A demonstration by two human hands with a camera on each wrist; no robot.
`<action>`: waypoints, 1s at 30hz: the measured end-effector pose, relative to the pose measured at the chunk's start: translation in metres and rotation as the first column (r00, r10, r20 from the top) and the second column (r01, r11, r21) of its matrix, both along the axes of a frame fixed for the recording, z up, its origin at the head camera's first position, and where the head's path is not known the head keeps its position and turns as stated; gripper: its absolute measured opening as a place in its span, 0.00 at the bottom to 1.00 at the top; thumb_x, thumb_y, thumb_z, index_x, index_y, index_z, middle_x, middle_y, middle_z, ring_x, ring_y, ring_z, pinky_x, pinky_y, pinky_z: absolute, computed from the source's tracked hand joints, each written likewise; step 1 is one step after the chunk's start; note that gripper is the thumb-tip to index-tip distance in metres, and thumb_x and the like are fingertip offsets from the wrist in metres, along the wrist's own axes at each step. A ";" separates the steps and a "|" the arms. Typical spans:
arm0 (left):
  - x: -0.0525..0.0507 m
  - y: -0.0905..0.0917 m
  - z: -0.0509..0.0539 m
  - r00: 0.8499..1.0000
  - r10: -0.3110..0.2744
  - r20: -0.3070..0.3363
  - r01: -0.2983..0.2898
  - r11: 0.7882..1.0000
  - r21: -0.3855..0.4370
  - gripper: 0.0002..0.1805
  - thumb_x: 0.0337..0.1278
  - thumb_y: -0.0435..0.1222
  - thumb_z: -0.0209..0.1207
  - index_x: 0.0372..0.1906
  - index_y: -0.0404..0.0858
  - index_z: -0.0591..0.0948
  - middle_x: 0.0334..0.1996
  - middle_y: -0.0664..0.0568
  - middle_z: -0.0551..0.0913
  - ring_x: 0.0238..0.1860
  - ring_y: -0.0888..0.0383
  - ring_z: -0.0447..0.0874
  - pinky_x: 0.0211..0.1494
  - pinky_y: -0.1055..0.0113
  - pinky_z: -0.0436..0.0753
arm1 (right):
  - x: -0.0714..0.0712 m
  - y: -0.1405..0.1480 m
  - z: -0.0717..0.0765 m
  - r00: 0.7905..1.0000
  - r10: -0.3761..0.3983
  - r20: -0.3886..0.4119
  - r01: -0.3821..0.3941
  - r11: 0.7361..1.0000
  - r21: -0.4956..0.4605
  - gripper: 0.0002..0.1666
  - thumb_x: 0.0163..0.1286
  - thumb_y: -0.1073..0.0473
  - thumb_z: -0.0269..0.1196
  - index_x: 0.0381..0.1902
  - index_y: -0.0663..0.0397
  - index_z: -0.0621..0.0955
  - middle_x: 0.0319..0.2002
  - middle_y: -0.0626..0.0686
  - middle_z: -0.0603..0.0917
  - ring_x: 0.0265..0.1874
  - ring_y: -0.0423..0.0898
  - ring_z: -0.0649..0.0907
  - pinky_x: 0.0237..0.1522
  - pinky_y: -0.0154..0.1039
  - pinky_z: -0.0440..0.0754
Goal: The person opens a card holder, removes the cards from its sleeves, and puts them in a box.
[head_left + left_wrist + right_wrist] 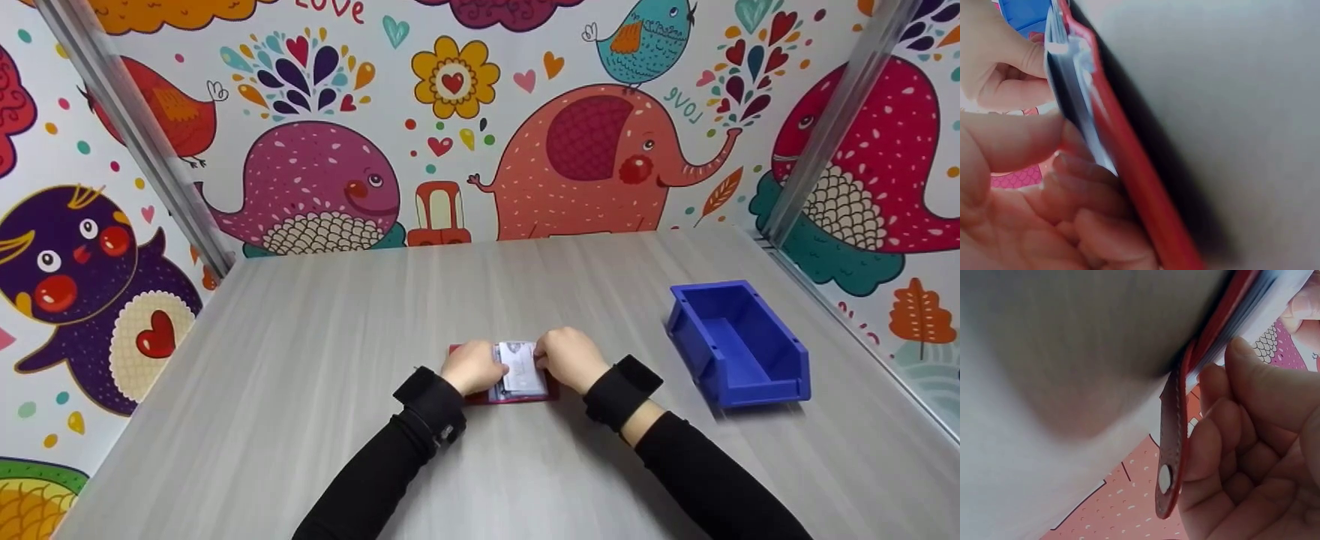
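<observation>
Red card holder [1131, 163], one, leather-like, fitted with a stack of clear sleeves [1082, 107] and a white printed insert [520, 366]; placed about the middle of the pale tabletop [337, 337], resting on it or just above, we cannot tell which. We judge it light, its cover [1226, 312] bendable but firm along the edge, its sleeves thin, smooth and apt to slide over one another; we expect nothing brittle, though the insert might crease. Best hold, by our estimate: the left and right margins, cover and sleeves taken together, or the sleeves alone by their outer edges. Item, leftmost: left hand [472, 367], thumb and index finger narrowed to a pinch at the left margin of the sleeves, the other fingers curled beside the cover. Item: the sleeves, between the two hands, insert uppermost. Item: right hand [574, 360], thumb and index finger likewise pinching the right margin, the other fingers bent. Item: strap [1175, 433], reddish brown, stitched, with a pale metal snap [1165, 478], just beside those bent fingers; whether they press it we cannot tell. Item, rightmost: blue bin [765, 394], low-fronted, well apart from both hands.
</observation>
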State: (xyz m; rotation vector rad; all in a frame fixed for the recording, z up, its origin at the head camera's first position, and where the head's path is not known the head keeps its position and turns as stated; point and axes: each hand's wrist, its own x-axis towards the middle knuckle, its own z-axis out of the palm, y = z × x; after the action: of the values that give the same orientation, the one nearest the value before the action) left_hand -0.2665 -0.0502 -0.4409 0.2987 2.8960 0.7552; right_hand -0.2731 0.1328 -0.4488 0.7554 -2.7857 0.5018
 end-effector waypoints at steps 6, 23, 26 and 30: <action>-0.001 -0.005 0.000 1.000 0.000 0.004 0.000 1.000 0.011 0.13 0.56 0.40 0.64 0.22 0.40 0.76 0.28 0.50 0.79 0.28 0.55 0.74 0.40 0.57 0.78 | 0.000 0.000 0.001 1.000 -0.002 0.011 0.002 1.000 0.006 0.05 0.53 0.69 0.74 0.30 0.63 0.88 0.31 0.58 0.87 0.31 0.56 0.85 0.37 0.50 0.82; 0.001 -0.023 0.000 0.999 -0.052 0.006 0.051 0.993 0.104 0.21 0.56 0.36 0.61 0.12 0.45 0.67 0.12 0.60 0.65 0.17 0.62 0.63 0.24 0.70 0.62 | -0.001 0.000 -0.002 1.000 0.015 -0.017 -0.015 1.000 0.014 0.05 0.52 0.68 0.74 0.27 0.61 0.87 0.29 0.56 0.87 0.30 0.55 0.85 0.36 0.50 0.81; 0.003 -0.026 0.000 0.999 -0.054 0.003 0.054 0.991 0.126 0.23 0.56 0.36 0.61 0.10 0.46 0.66 0.10 0.61 0.64 0.15 0.62 0.62 0.24 0.71 0.62 | -0.001 0.001 -0.002 0.999 0.025 -0.033 -0.024 1.000 0.015 0.05 0.52 0.69 0.74 0.27 0.61 0.87 0.29 0.56 0.87 0.30 0.55 0.85 0.36 0.50 0.81; 0.004 -0.030 0.001 0.998 -0.060 0.004 0.059 0.986 0.154 0.25 0.56 0.36 0.61 0.08 0.47 0.64 0.08 0.62 0.60 0.13 0.63 0.60 0.22 0.71 0.61 | -0.001 0.001 -0.002 0.999 0.023 -0.031 -0.023 1.000 0.017 0.04 0.52 0.69 0.74 0.27 0.61 0.87 0.29 0.56 0.87 0.30 0.56 0.85 0.36 0.51 0.81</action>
State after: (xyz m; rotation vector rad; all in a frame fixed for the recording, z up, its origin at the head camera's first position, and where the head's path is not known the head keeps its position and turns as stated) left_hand -0.2626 -0.0800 -0.4402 0.3954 2.8121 0.9697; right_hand -0.2739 0.1334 -0.4510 0.7928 -2.7583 0.4671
